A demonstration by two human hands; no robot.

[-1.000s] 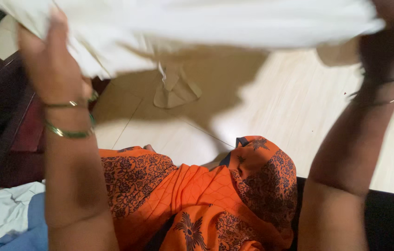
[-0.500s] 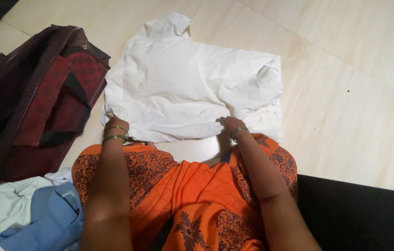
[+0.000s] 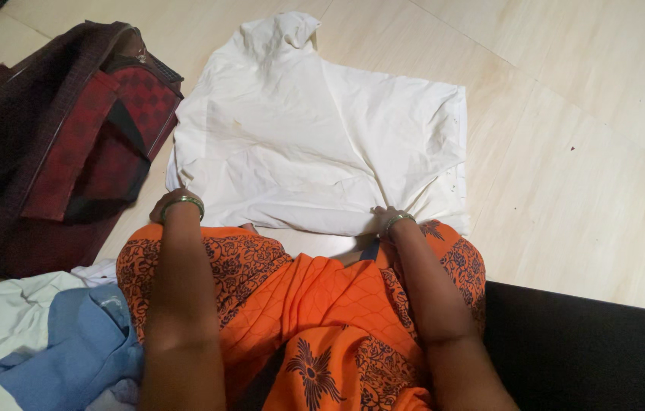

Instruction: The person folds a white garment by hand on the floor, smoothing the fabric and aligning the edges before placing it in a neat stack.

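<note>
Since half a second ago barely anything has shifted: the white garment (image 3: 322, 144) lies spread flat on the pale wooden floor (image 3: 581, 175) as it did then, after being held up in the air a second ago. Both hands sit at its near edge, same as before. The left hand (image 3: 166, 207) rests at the lower left corner of the cloth, mostly hidden behind the wrist with its green bangle (image 3: 182, 202), so I honestly can't tell what its fingers are doing. The right hand (image 3: 380, 217) is on the bottom hem near the middle, also tucked behind its wrist, fingers not readable either. Orange patterned fabric (image 3: 315, 304) covers the person's lap just below the garment. A dark red checked bag (image 3: 71, 144) sits to the left, touching the garment's edge, and a heap of blue and white clothes (image 3: 48, 342) lies at the lower left.
</note>
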